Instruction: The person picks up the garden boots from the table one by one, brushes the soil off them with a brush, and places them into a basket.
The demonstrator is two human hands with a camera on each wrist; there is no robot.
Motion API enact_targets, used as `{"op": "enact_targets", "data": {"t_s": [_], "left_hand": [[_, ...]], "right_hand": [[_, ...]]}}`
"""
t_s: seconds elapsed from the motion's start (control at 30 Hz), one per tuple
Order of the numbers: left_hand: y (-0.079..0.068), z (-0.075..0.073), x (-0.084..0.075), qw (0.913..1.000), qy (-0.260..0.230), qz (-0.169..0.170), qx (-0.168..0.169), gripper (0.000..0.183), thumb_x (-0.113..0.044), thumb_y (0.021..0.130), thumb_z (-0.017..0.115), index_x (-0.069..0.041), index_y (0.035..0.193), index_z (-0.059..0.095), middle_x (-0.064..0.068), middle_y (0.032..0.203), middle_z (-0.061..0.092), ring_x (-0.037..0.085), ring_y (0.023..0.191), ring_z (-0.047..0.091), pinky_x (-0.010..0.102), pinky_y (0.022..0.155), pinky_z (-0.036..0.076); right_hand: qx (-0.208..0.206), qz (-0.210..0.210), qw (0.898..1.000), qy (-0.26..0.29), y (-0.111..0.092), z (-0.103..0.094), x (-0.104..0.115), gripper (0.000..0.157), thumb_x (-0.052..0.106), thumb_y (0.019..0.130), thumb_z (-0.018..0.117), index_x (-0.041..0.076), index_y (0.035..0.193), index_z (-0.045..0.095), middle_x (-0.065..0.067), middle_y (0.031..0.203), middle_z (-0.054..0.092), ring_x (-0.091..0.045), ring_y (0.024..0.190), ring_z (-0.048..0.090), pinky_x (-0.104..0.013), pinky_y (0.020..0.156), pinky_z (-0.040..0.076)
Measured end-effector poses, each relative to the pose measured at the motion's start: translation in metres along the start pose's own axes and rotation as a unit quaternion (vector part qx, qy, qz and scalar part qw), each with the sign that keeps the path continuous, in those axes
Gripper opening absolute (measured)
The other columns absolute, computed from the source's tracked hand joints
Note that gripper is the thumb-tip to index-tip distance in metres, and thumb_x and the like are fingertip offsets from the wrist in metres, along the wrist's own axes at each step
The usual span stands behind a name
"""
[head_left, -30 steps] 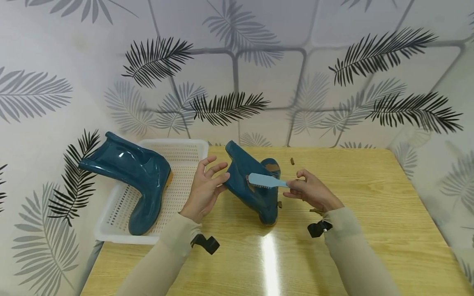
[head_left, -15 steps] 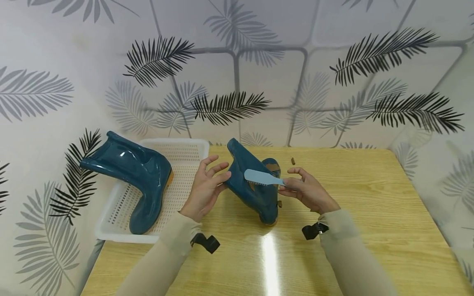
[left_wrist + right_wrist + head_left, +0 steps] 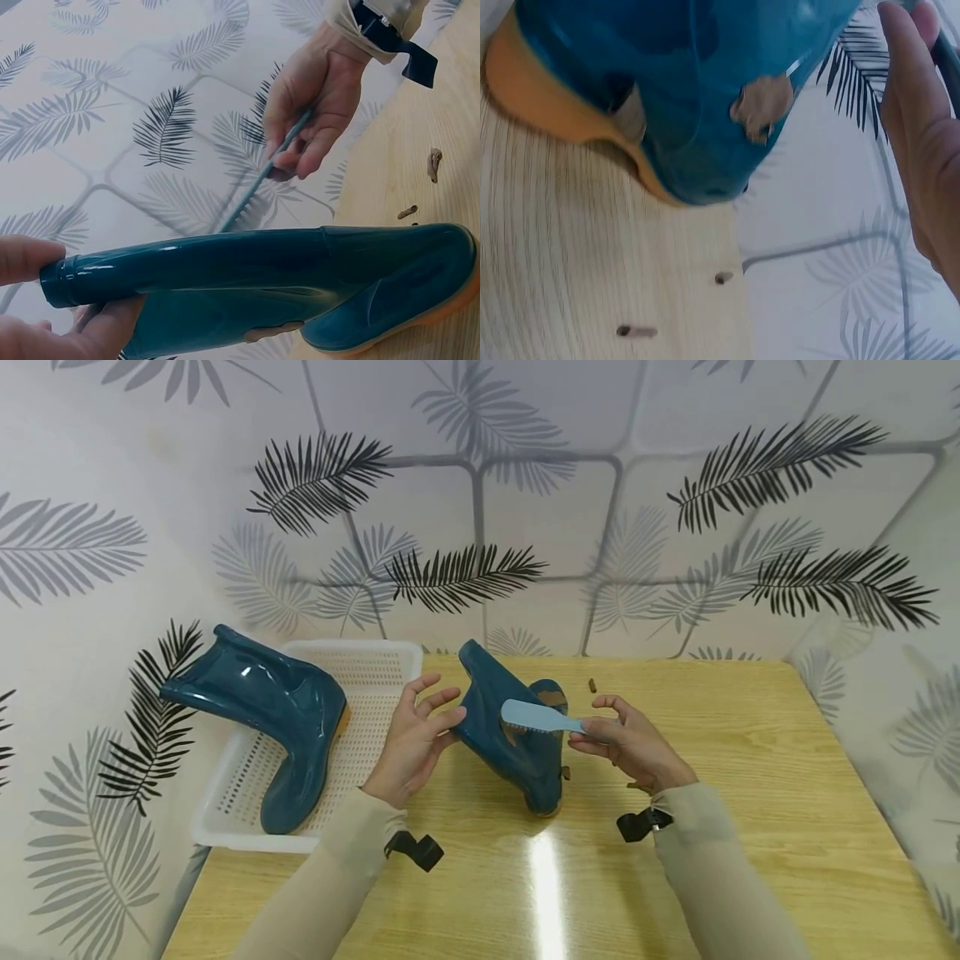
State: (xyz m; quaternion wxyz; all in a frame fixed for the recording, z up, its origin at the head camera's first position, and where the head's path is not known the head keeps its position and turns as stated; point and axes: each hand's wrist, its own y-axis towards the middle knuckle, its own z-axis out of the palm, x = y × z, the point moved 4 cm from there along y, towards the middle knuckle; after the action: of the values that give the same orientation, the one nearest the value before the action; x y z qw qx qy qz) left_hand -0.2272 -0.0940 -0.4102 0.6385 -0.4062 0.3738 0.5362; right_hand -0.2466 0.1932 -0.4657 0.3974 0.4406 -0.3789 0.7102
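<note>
Boot (image 3: 525, 758) first: it leans between our two hands, top edge at the left hand (image 3: 416, 735), foot seemingly down on the table (image 3: 712, 752). In the head view our right hand (image 3: 630, 741) pinches the handle of a brush (image 3: 535, 716), its head over the boot's side just left of those fingers. Can't tell how hard the bristles press. We'd go with short, firm strokes at the brown patches (image 3: 553, 699), sweeping away from the left hand. The second boot (image 3: 303, 718) lies partly in a basket (image 3: 258, 843) left of that hand, so flicking dirt that way seems a bad idea.

Left wrist view: our left hand nips just the top edge of the boot, thumb and fingers on either side. Probably okay for light brushing, but for harder scrubbing we'd want a deeper grip, or the thing might twist. The rubber is dark teal and shiny, and crumbs (image 3: 433, 165) lie on the table beyond the boot.

Right wrist view, below and beside the right hand: a thick clod (image 3: 765, 106) stuck on the teal, another bit by the orange sole (image 3: 540, 88). Looks caked on, so we'd work in from its edges.
</note>
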Motion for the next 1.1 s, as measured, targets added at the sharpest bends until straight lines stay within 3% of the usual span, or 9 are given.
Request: {"op": "enact_targets", "data": {"t_s": [0.17,0.33,0.5,0.63,0.8,0.97,1.1], "left_hand": [[-0.001,0.002,0.002,1.0,-0.001,0.002,-0.001,0.058,0.01,0.095,0.056,-0.009,0.145,0.032,0.017,0.131,0.048,0.013,0.078,0.058,0.028,0.069,0.05],[-0.002,-0.002,0.004,1.0,-0.002,0.0,-0.01,0.057,0.011,0.095,0.056,-0.01,0.144,0.032,0.018,0.133,0.047,0.013,0.076,0.057,0.027,0.068,0.05],[-0.003,-0.006,0.005,0.9998,-0.008,-0.001,-0.019,0.056,0.011,0.095,0.055,-0.01,0.142,0.033,0.015,0.129,0.049,0.014,0.079,0.058,0.028,0.07,0.051],[-0.003,-0.006,0.004,0.9998,-0.011,0.006,-0.015,0.056,0.012,0.095,0.055,-0.009,0.142,0.033,0.018,0.131,0.048,0.013,0.079,0.059,0.027,0.07,0.051],[-0.002,-0.004,0.003,0.9998,-0.01,0.015,-0.01,0.054,0.013,0.096,0.054,-0.009,0.14,0.034,0.017,0.13,0.048,0.013,0.077,0.058,0.026,0.067,0.05],[-0.002,-0.006,0.005,0.9997,-0.003,0.016,-0.015,0.052,0.013,0.096,0.054,-0.011,0.139,0.036,0.013,0.126,0.051,0.013,0.075,0.054,0.025,0.064,0.048],[-0.003,-0.01,0.005,0.9997,0.006,0.012,-0.019,0.054,0.013,0.096,0.055,-0.01,0.141,0.035,0.018,0.131,0.049,0.013,0.074,0.054,0.025,0.064,0.047]], "right_hand": [[0.008,0.0,1.0,-0.015,0.005,0.007,-0.004,0.026,-0.002,0.102,0.049,0.008,0.112,0.027,-0.012,0.098,0.068,-0.02,0.094,0.072,-0.033,0.089,0.055],[-0.022,0.025,0.998,-0.051,0.003,-0.003,-0.012,0.029,-0.003,0.101,0.048,0.009,0.106,0.022,-0.015,0.101,0.065,-0.018,0.092,0.071,-0.032,0.089,0.055],[-0.05,0.018,0.998,-0.022,-0.002,-0.01,-0.007,0.032,-0.002,0.102,0.049,0.01,0.104,0.019,-0.015,0.099,0.066,-0.018,0.087,0.073,-0.03,0.086,0.055],[-0.027,-0.004,1.0,0.009,0.001,0.0,-0.002,0.03,-0.001,0.102,0.05,0.01,0.105,0.021,-0.012,0.096,0.068,-0.018,0.088,0.072,-0.031,0.087,0.055],[0.007,0.016,1.0,-0.017,0.007,0.012,-0.01,0.028,-0.003,0.102,0.047,0.009,0.103,0.022,-0.01,0.096,0.064,-0.018,0.091,0.071,-0.033,0.089,0.054],[-0.005,0.036,0.998,-0.049,0.005,0.007,-0.018,0.03,-0.006,0.101,0.045,0.011,0.1,0.02,-0.012,0.096,0.065,-0.017,0.089,0.07,-0.032,0.087,0.055],[-0.014,0.026,0.998,-0.061,-0.001,0.0,-0.014,0.031,-0.006,0.101,0.046,0.01,0.101,0.019,-0.014,0.099,0.065,-0.018,0.089,0.071,-0.034,0.089,0.055]]}}
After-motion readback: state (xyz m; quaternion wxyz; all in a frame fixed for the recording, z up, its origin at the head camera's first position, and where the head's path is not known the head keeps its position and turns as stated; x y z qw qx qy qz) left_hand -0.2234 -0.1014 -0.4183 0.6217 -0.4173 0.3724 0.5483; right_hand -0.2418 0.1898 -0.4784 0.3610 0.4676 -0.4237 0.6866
